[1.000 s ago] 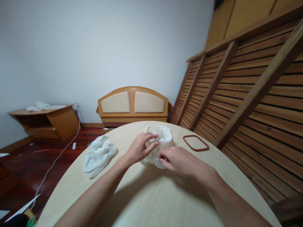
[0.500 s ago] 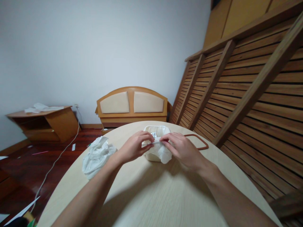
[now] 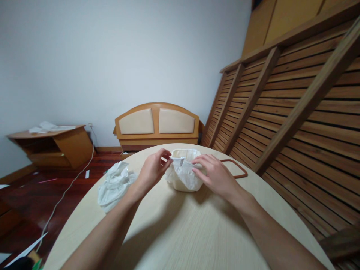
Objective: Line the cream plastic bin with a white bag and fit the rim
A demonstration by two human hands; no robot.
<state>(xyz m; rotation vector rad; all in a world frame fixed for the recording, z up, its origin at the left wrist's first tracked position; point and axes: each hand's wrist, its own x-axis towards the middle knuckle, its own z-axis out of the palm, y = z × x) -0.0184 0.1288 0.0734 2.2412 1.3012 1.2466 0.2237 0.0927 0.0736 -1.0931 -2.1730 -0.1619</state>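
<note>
A small cream bin (image 3: 180, 186) stands on the round table, with a thin white plastic bag (image 3: 184, 176) lying inside it and folded down over its near side. At the bin's left corner, my left hand (image 3: 156, 165) pinches the bag's edge between thumb and fingers. Across from it, my right hand (image 3: 215, 172) holds the bag's edge at the right, thumb below and fingers above. Part of the bin's right side is hidden behind that hand. Beyond my right hand, a brown rectangular frame (image 3: 239, 176) lies flat, partly covered.
A crumpled white plastic bag (image 3: 115, 187) lies at the left of the pale round table (image 3: 180, 232). Behind are a wooden headboard (image 3: 156, 116) and a low cabinet (image 3: 62, 150). Slatted wooden panels (image 3: 281, 112) lean at the right. A cable (image 3: 67, 191) crosses the floor.
My left hand has moved left to the bin's corner, spreading the bag's edge. The bag, bunched before, now drapes across the bin's near side. My right hand has barely moved.
</note>
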